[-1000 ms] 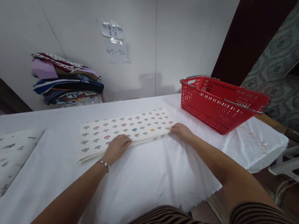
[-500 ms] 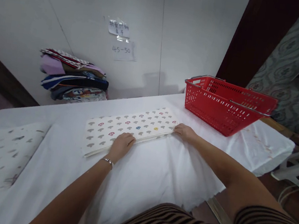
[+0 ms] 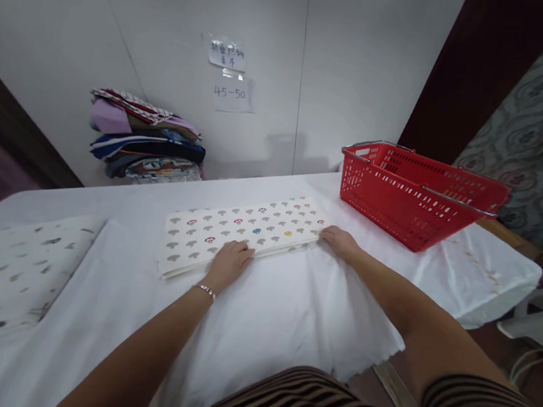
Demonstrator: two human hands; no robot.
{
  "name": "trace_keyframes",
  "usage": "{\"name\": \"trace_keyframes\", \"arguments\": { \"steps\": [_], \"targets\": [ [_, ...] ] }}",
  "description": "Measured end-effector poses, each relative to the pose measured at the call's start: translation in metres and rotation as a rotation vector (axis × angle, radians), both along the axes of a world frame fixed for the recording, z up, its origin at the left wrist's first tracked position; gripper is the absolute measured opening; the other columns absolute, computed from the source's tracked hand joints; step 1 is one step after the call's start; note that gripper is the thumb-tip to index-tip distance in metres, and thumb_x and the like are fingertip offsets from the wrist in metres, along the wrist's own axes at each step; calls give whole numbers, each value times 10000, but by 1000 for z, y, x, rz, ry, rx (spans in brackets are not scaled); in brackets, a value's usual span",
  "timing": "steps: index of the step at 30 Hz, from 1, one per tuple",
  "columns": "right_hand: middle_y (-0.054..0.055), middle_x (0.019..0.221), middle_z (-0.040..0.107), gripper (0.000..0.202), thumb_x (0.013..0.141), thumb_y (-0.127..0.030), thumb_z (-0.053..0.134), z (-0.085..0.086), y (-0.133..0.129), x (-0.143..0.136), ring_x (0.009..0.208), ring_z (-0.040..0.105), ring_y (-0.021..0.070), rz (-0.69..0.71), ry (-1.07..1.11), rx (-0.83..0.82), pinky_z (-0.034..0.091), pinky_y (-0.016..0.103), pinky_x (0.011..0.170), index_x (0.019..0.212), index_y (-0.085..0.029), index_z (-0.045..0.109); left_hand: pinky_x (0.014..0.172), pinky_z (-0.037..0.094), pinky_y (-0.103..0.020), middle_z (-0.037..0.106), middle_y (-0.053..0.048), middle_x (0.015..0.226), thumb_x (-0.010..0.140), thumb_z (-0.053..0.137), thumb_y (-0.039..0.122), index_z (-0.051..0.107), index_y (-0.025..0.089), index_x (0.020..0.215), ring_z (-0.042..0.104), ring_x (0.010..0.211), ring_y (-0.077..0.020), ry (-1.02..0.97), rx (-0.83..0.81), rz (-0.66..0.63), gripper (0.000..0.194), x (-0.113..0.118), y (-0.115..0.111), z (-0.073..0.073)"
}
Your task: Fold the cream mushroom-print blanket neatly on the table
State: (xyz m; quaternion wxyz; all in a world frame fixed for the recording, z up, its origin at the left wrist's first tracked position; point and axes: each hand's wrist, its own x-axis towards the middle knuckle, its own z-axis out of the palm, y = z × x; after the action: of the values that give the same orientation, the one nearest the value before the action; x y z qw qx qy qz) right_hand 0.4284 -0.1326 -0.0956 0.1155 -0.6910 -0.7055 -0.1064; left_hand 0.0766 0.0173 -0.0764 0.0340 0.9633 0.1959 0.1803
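Note:
A long folded white cloth (image 3: 248, 227) with grey, red, blue and yellow prints lies flat across the middle of the white-covered table (image 3: 256, 321). My left hand (image 3: 231, 263) is closed on its near edge, left of the middle, with a bracelet at the wrist. At the cloth's right end, my right hand (image 3: 340, 242) pinches the near corner. Several layers show along the edge between the two hands. The fingertips are partly hidden by the hands themselves.
Another folded cloth (image 3: 6, 275) with dark prints lies at the left. A red basket (image 3: 401, 204) stands at the back right. Behind the table's back left edge is a stack of folded clothes (image 3: 149, 147). Two paper signs (image 3: 233, 94) hang on the wall.
The whole view has shifted slightly, so things appear a little further right. Both hands stay at the same places on the cloth's near edge.

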Motion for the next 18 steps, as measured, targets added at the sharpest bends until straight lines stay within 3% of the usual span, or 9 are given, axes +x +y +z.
{"name": "trace_keyframes", "arguments": {
  "steps": [7,12,18],
  "targets": [
    [99,1160,626,325,903,-153,408,1,-6,8,1131,530,229,149,-4,49,449,393,940,1139,-194,628,882,417,-420,611,-91,1066,871,428,172,619,235,1076,526,1012,-249,30,30,18,287,-10,-2,-1],
    [106,1215,604,333,897,-156,416,-1,-6,13,1183,495,265,44,-11,11,436,440,955,1161,-191,616,837,427,-417,609,-111,1064,862,412,129,608,211,1097,517,1031,-261,50,70,56,317,-15,-3,-3],
    [112,1210,600,355,868,-126,405,1,-2,17,1149,510,243,18,-8,-23,476,395,925,1157,-176,605,832,419,-385,618,-95,1044,863,408,99,613,198,1071,517,1014,-239,107,72,86,308,-14,-8,0]
  ]
}}
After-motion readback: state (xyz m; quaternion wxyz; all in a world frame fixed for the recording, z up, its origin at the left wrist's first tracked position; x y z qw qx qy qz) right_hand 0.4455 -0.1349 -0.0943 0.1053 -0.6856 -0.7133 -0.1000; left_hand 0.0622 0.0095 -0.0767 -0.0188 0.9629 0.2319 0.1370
